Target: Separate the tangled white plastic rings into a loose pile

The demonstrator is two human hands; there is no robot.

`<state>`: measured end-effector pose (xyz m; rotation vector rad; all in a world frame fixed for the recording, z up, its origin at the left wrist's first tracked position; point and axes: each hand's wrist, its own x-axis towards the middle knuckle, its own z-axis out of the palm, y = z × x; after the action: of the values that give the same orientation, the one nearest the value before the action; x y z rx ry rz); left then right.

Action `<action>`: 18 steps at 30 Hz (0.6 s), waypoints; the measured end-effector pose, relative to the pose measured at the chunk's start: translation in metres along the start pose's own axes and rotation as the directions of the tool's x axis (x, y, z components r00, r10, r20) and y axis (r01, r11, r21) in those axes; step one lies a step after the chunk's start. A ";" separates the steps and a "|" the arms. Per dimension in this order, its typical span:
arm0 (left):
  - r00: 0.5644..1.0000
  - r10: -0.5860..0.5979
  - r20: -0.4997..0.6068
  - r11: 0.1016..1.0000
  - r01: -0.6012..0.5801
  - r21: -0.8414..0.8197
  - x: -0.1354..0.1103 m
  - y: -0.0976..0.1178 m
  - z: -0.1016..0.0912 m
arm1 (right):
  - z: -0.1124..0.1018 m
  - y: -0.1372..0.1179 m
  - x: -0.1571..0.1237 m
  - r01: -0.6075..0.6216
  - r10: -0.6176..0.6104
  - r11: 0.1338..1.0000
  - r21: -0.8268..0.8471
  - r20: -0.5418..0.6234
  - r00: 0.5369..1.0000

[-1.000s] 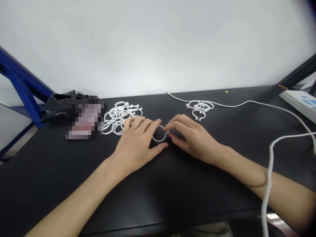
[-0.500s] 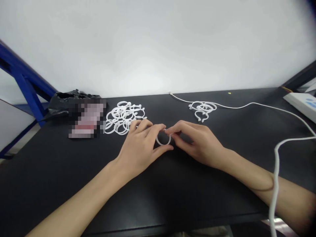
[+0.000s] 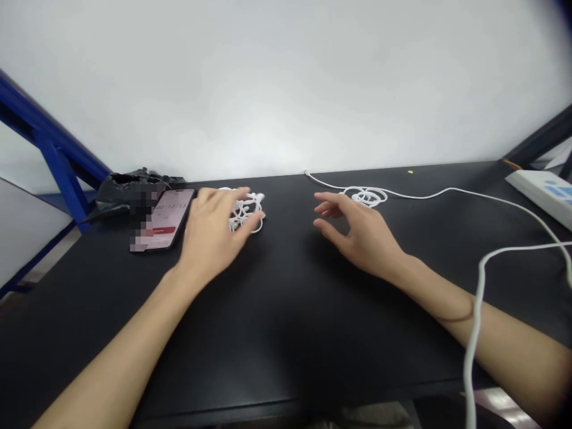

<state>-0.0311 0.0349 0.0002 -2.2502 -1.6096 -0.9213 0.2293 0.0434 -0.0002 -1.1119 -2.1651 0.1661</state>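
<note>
A pile of white plastic rings with small round knobs [image 3: 258,205] lies on the black table, left of the middle. Over it reaches my left hand [image 3: 210,223], fingers spread and thumb apart. It hides much of the pile, and I cannot tell whether its fingertips touch the rings. My right hand [image 3: 357,229] hovers over the table to the right, fingers and thumb apart and nothing seen between them. Just behind its knuckles sits a smaller group of white rings [image 3: 373,196], partly hidden by that hand.
Left of my left hand lies a phone [image 3: 172,208] with a lit screen, beside a crumpled black plastic bag [image 3: 118,193]. A white cable [image 3: 424,196] runs along the back and hangs across my right forearm. A white box [image 3: 543,190] stands on the black table [image 3: 277,333] at far right.
The white ring held between both hands is no longer seen there. My left hand has moved left over the larger pile, and my right hand has opened and shifted slightly upward.
</note>
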 end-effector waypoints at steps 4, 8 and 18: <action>0.983 -0.169 0.065 0.979 0.159 0.129 0.003 -0.041 0.004 | -0.003 0.020 0.006 -0.060 0.051 0.971 -0.231 -0.045 0.998; 0.953 -0.247 0.178 0.965 0.226 0.132 0.000 -0.060 0.011 | -0.006 0.034 0.010 -0.147 0.126 0.908 -0.393 -0.079 0.989; 0.885 -0.353 0.305 0.934 0.317 0.162 -0.002 -0.061 0.015 | -0.008 0.049 0.010 -0.292 0.290 0.807 -0.513 -0.086 0.953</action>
<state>-0.0815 0.0639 -0.0235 -2.1758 -2.1920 -0.5211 0.2630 0.0806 -0.0086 -1.7511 -2.0751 -0.3141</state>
